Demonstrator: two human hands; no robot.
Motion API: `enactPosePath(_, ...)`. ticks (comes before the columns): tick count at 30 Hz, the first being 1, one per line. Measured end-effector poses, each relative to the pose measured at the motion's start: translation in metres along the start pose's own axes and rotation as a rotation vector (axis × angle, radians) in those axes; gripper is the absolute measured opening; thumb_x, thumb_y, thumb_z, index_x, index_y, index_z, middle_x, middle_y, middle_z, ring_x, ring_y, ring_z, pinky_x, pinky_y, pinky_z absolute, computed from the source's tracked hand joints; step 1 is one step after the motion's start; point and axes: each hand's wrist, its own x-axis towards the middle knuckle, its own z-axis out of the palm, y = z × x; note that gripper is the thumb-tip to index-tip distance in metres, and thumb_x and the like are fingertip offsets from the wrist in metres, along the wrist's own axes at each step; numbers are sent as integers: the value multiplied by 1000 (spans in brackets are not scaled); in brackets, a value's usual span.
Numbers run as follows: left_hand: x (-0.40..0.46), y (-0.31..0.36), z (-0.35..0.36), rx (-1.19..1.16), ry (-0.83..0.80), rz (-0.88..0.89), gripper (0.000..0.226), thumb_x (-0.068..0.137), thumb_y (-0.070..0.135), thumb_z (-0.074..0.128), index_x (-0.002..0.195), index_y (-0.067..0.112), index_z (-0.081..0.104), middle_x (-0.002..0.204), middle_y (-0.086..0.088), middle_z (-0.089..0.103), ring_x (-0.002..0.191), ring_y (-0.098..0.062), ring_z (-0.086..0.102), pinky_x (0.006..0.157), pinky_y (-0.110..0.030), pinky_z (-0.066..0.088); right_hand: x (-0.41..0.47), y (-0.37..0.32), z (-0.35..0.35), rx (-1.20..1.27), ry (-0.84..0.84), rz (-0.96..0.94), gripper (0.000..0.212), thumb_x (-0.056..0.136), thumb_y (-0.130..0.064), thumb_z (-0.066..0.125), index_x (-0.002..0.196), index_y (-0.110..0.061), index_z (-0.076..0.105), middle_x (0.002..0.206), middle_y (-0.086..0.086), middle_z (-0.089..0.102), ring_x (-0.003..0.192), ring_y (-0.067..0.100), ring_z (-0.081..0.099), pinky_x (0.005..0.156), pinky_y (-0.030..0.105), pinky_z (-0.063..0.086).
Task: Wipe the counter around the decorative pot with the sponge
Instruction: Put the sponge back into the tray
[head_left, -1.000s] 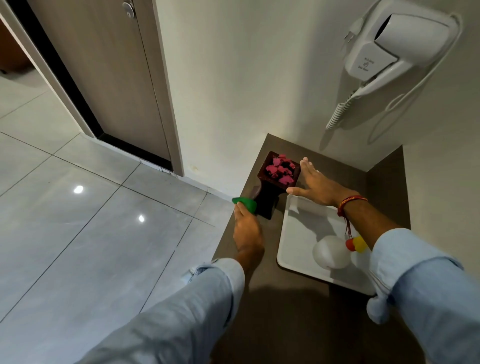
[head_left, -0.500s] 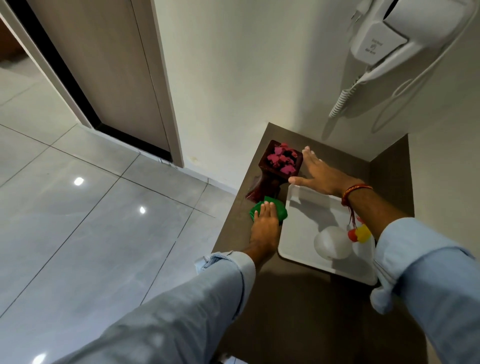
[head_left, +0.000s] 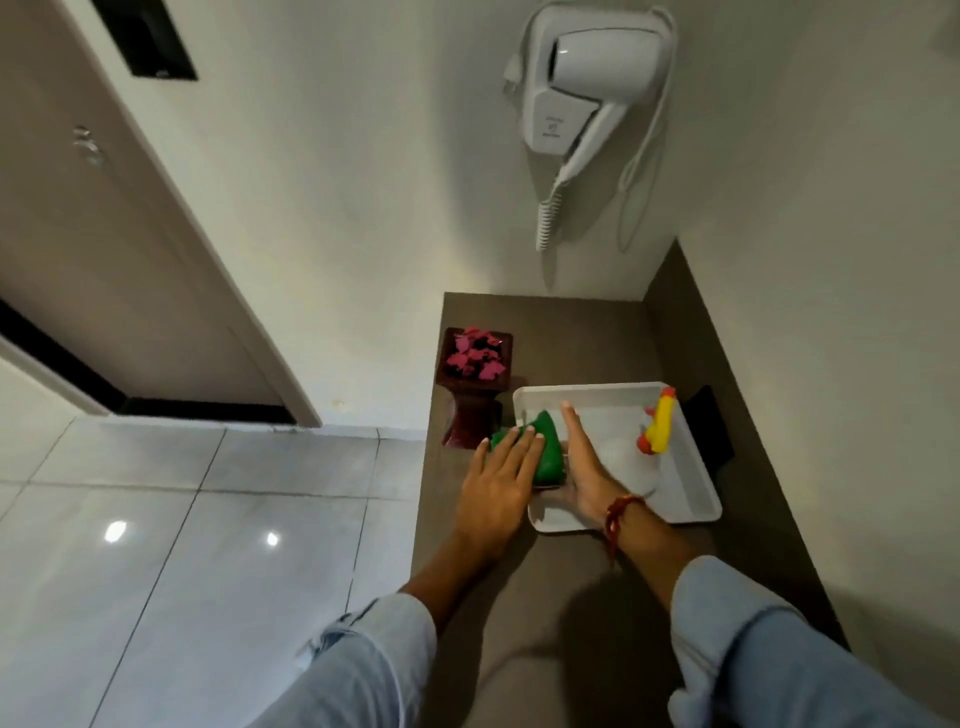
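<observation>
A dark red decorative pot with pink flowers stands at the left edge of the brown counter. A green sponge lies just in front and to the right of the pot, against the white tray's near left corner. My left hand lies flat on the sponge, fingers extended, pressing it down. My right hand rests edge-on over the tray's left rim, fingers straight and pointing away, right beside the sponge; it holds nothing.
The white tray fills the counter's middle and holds a white round object and a yellow and red toy. A black object lies behind the tray. A wall hair dryer hangs above. The counter drops to tiled floor on the left.
My right hand left the pot and came back to the tray's left rim. My left hand slid the sponge right, in front of the pot. The camera tilted and shifted.
</observation>
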Motion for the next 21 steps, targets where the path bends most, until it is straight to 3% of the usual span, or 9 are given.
enactPosePath(2,6,0,11,16,-133,60,76,94,27,66,158,15,26,166,-11,25,154,-30,18,122,-60,23,-1,6,-10,209,-94,79,63,82,-65,55,123,-17,61,120,17,65,117,36,59,103,59,43)
enactPosePath(4,11,-1,18,-128,-225,74,79,93,28,63,159,21,21,169,-10,10,156,-29,2,126,-55,9,0,11,-23,203,-8,-8,49,92,-42,56,130,-11,56,122,20,64,114,36,60,101,59,46)
enactPosePath(5,13,-2,20,-243,-217,46,74,92,29,61,158,22,27,168,-12,9,155,-30,2,126,-50,8,0,15,-28,196,30,-44,43,95,-34,54,130,-10,55,123,21,64,112,36,61,97,59,48)
enactPosePath(8,23,7,22,-605,-122,-211,48,94,33,57,141,22,55,155,-15,31,144,-30,29,120,-42,26,0,22,-40,256,21,-57,35,99,-28,49,128,-10,55,124,20,63,110,35,62,85,53,55)
enactPosePath(10,36,16,21,-760,-54,-394,26,99,26,62,124,18,66,136,-14,50,128,-30,49,111,-39,44,2,20,-46,221,21,-82,35,99,-25,49,130,-9,55,125,20,63,113,36,61,90,55,53)
enactPosePath(12,49,21,23,-651,-67,-428,22,99,17,64,120,10,68,126,-17,58,119,-31,56,105,-40,48,6,15,-52,136,75,-86,36,98,-20,51,131,-5,54,128,23,62,117,39,60,99,58,48)
enactPosePath(15,56,25,29,-433,-148,-372,31,93,6,67,124,5,65,127,-19,59,118,-32,57,105,-38,46,12,16,-57,-87,133,-124,35,97,-13,53,129,-1,55,130,24,61,119,39,58,99,46,49)
enactPosePath(18,56,29,41,-257,-210,-312,28,94,4,63,122,1,65,131,-19,54,116,-35,59,102,-39,52,19,23,-59,-664,187,-234,49,93,-15,60,138,-1,46,136,20,57,126,37,53,104,39,42)
enactPosePath(21,52,36,42,3,-303,-172,34,95,20,67,126,5,65,135,-14,53,125,-30,52,102,-39,53,20,29,-57,-1005,330,-283,56,92,-17,58,141,-1,36,132,26,56,119,41,55,101,47,45)
